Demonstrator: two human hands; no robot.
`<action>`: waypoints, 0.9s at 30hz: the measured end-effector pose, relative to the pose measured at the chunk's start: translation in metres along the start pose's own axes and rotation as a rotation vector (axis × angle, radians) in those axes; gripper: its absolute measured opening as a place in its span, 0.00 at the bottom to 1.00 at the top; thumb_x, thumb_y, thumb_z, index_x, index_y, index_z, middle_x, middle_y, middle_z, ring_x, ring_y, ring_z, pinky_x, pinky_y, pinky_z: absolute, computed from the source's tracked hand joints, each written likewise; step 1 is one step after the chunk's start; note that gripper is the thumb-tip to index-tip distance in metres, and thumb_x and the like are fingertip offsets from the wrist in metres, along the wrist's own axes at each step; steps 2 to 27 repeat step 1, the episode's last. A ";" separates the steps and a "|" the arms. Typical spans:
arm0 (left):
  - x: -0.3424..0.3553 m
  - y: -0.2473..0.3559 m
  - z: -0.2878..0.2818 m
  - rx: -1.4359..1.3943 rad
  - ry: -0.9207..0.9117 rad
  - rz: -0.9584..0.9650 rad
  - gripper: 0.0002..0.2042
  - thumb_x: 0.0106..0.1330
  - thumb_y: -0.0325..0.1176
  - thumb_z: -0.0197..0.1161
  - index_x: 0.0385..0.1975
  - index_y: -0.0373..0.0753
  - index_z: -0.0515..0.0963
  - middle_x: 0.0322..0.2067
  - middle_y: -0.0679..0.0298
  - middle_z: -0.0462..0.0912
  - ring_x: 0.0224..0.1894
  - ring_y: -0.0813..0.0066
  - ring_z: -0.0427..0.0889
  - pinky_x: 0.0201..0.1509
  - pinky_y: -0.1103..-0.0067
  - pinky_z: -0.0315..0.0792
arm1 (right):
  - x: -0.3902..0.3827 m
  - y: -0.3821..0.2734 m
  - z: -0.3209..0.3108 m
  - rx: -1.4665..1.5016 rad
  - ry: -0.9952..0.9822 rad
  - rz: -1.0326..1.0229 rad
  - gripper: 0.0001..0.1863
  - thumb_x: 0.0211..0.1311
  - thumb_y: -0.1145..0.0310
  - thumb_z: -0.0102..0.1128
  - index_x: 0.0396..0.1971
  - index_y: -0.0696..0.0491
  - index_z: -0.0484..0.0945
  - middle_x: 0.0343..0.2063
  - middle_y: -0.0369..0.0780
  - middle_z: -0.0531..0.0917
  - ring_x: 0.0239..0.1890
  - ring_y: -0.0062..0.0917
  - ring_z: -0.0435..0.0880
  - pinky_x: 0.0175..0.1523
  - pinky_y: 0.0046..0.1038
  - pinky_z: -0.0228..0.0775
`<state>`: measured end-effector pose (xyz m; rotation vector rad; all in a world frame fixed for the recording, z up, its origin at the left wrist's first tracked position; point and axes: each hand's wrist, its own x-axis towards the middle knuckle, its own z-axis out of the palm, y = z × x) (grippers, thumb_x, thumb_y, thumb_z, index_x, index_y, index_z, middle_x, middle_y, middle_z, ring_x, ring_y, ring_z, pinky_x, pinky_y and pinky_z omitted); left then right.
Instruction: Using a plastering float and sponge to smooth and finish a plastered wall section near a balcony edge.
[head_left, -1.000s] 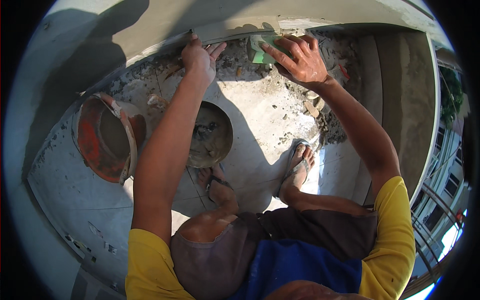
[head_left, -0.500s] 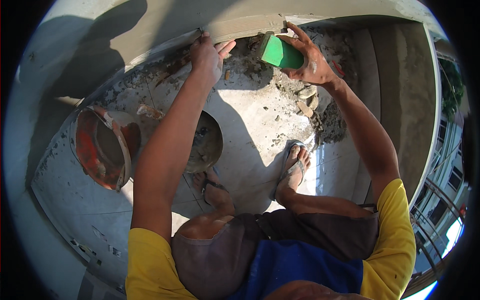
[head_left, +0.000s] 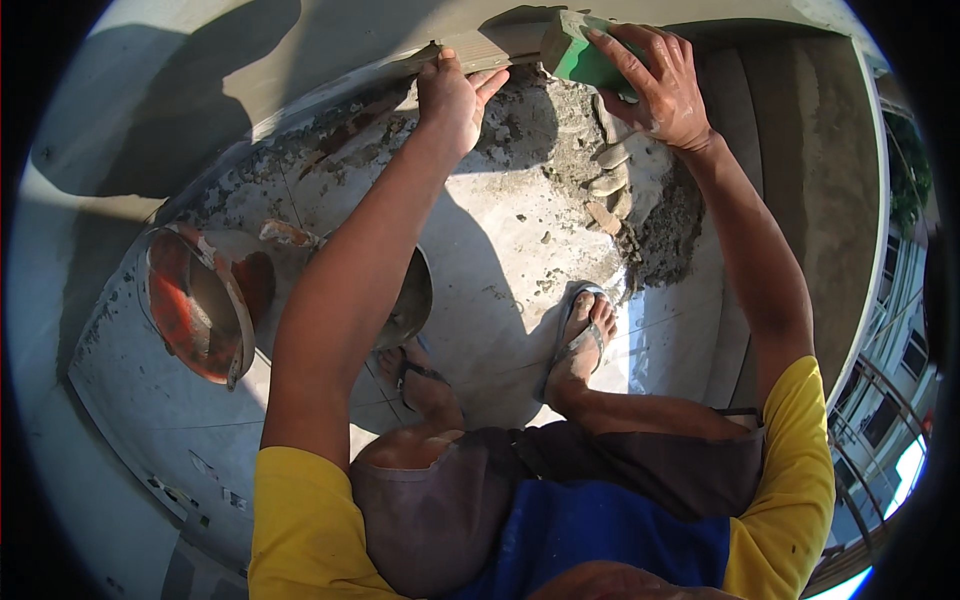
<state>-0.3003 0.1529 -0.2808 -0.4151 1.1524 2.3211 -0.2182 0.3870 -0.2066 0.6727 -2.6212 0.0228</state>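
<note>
A narrow beige tile strip (head_left: pixel 492 50) stands along the foot of the wall (head_left: pixel 370 35). At its left end my left hand (head_left: pixel 450 108) grips it by the edge, with some fingers stretched out to the right. My right hand (head_left: pixel 662 88) is wrapped around a green block (head_left: pixel 590 62) with a pale face, held at the strip's right end. The block covers that end, so whether the two touch I cannot tell.
A red-stained bucket (head_left: pixel 238 300) stands at the left. Beside my left forearm is a round metal bowl (head_left: pixel 415 300), partly hidden. Wet mortar (head_left: pixel 672 240) and broken pieces (head_left: pixel 610 185) lie on the floor below my right hand. A low ledge (head_left: pixel 820 180) runs along the right.
My left hand has moved right and slightly up along the strip. My right hand has carried the green block up and right, against the wall area.
</note>
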 end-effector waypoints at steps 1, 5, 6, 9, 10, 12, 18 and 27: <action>0.001 0.000 -0.001 -0.014 -0.002 -0.002 0.19 0.79 0.39 0.35 0.63 0.33 0.54 0.60 0.46 0.65 0.60 0.42 0.73 0.65 0.49 0.70 | 0.006 0.006 0.009 -0.085 0.018 -0.084 0.44 0.45 0.58 0.73 0.68 0.39 0.66 0.56 0.41 0.73 0.55 0.34 0.72 0.60 0.41 0.59; 0.001 0.000 -0.001 -0.014 -0.002 -0.002 0.19 0.79 0.39 0.35 0.63 0.33 0.54 0.60 0.46 0.65 0.60 0.42 0.73 0.65 0.49 0.70 | 0.006 0.006 0.009 -0.085 0.018 -0.084 0.44 0.45 0.58 0.73 0.68 0.39 0.66 0.56 0.41 0.73 0.55 0.34 0.72 0.60 0.41 0.59; 0.001 0.000 -0.001 -0.014 -0.002 -0.002 0.19 0.79 0.39 0.35 0.63 0.33 0.54 0.60 0.46 0.65 0.60 0.42 0.73 0.65 0.49 0.70 | 0.006 0.006 0.009 -0.085 0.018 -0.084 0.44 0.45 0.58 0.73 0.68 0.39 0.66 0.56 0.41 0.73 0.55 0.34 0.72 0.60 0.41 0.59; 0.001 0.000 -0.001 -0.014 -0.002 -0.002 0.19 0.79 0.39 0.35 0.63 0.33 0.54 0.60 0.46 0.65 0.60 0.42 0.73 0.65 0.49 0.70 | 0.006 0.006 0.009 -0.085 0.018 -0.084 0.44 0.45 0.58 0.73 0.68 0.39 0.66 0.56 0.41 0.73 0.55 0.34 0.72 0.60 0.41 0.59; 0.001 0.000 -0.001 -0.014 -0.002 -0.002 0.19 0.79 0.39 0.35 0.63 0.33 0.54 0.60 0.46 0.65 0.60 0.42 0.73 0.65 0.49 0.70 | 0.006 0.006 0.009 -0.085 0.018 -0.084 0.44 0.45 0.58 0.73 0.68 0.39 0.66 0.56 0.41 0.73 0.55 0.34 0.72 0.60 0.41 0.59; 0.001 0.000 -0.001 -0.014 -0.002 -0.002 0.19 0.79 0.39 0.35 0.63 0.33 0.54 0.60 0.46 0.65 0.60 0.42 0.73 0.65 0.49 0.70 | 0.006 0.006 0.009 -0.085 0.018 -0.084 0.44 0.45 0.58 0.73 0.68 0.39 0.66 0.56 0.41 0.73 0.55 0.34 0.72 0.60 0.41 0.59; 0.001 0.000 -0.001 -0.014 -0.002 -0.002 0.19 0.79 0.39 0.35 0.63 0.33 0.54 0.60 0.46 0.65 0.60 0.42 0.73 0.65 0.49 0.70 | 0.006 0.006 0.009 -0.085 0.018 -0.084 0.44 0.45 0.58 0.73 0.68 0.39 0.66 0.56 0.41 0.73 0.55 0.34 0.72 0.60 0.41 0.59; 0.001 0.000 -0.001 -0.014 -0.002 -0.002 0.19 0.79 0.39 0.35 0.63 0.33 0.54 0.60 0.46 0.65 0.60 0.42 0.73 0.65 0.49 0.70 | 0.006 0.006 0.009 -0.085 0.018 -0.084 0.44 0.45 0.58 0.73 0.68 0.39 0.66 0.56 0.41 0.73 0.55 0.34 0.72 0.60 0.41 0.59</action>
